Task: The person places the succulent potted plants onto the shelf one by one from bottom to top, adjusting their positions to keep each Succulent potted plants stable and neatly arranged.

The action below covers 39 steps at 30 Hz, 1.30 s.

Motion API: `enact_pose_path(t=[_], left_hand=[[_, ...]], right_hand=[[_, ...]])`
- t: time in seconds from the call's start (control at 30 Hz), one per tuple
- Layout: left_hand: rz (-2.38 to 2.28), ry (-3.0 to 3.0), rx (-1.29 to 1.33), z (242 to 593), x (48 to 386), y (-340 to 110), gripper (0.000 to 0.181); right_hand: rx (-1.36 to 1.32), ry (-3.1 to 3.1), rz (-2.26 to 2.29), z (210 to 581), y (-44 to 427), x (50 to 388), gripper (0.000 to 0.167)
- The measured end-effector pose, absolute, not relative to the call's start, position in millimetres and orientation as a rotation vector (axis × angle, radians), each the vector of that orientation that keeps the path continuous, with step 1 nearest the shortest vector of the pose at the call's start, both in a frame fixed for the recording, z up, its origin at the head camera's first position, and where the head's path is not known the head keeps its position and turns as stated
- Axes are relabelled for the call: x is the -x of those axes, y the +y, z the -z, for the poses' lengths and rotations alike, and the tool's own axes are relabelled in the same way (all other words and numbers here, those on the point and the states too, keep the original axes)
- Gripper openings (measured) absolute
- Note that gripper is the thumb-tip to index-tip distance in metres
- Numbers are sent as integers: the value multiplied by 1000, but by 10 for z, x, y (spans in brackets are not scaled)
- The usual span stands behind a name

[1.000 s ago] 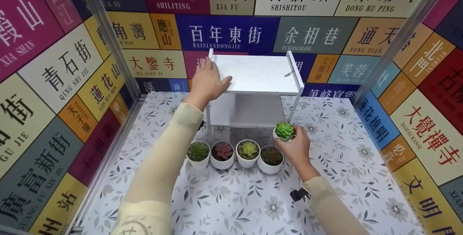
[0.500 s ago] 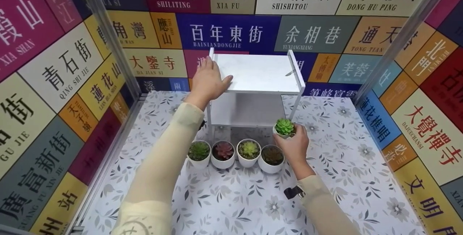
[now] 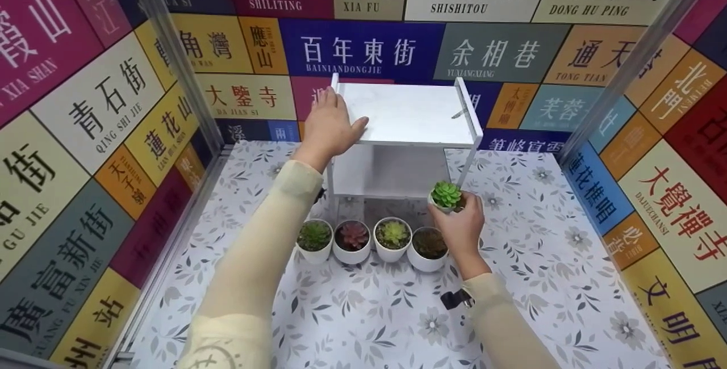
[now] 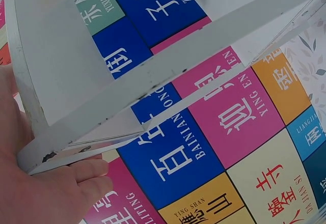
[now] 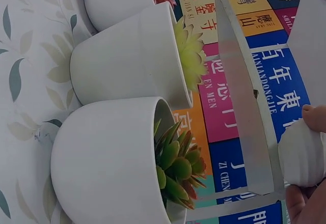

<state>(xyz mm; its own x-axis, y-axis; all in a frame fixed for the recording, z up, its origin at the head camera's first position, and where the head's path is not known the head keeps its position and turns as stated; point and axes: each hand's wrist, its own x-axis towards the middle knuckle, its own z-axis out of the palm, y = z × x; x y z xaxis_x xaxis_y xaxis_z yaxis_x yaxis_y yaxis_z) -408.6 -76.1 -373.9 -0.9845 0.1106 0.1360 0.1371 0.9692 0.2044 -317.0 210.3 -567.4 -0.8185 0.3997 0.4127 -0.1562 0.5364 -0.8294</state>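
Note:
A white shelf (image 3: 406, 112) with stacked boards stands on the table. My left hand (image 3: 332, 130) lies over its upper left edge; in the left wrist view that hand (image 4: 56, 183) has its thumb and fingers on either side of the white frame's corner. My right hand (image 3: 463, 227) pinches a small white pot with a bright green succulent (image 3: 446, 193) near the shelf's front right, above the table. In the right wrist view the fingertips hold a white ribbed pot (image 5: 300, 152).
Before the shelf several white pots stand in a row: a dark green plant (image 3: 314, 235), a reddish one (image 3: 352, 235), a yellow-green one (image 3: 393, 233) and a brownish one (image 3: 430, 243). Behind the left forearm another pot partly shows. Sign-covered panels (image 3: 363, 45) surround the floral tabletop (image 3: 363, 323).
My right hand has raised the bright green succulent slightly, and its wrist has shifted a little left. My left hand keeps its place on the shelf.

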Motion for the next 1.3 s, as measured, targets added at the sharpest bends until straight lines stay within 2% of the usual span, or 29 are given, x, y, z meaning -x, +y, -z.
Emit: enact_pose_path(t=[1.0,1.3], left_hand=[[320,-2998,194,3732,4085,-758,99],[309,-3013,188,3737,4085,-766,100]], right_hand=[[248,-2088,-1332,5697,2003,3283,62],[263,-2068,-1338,5690,1970,3301,56]])
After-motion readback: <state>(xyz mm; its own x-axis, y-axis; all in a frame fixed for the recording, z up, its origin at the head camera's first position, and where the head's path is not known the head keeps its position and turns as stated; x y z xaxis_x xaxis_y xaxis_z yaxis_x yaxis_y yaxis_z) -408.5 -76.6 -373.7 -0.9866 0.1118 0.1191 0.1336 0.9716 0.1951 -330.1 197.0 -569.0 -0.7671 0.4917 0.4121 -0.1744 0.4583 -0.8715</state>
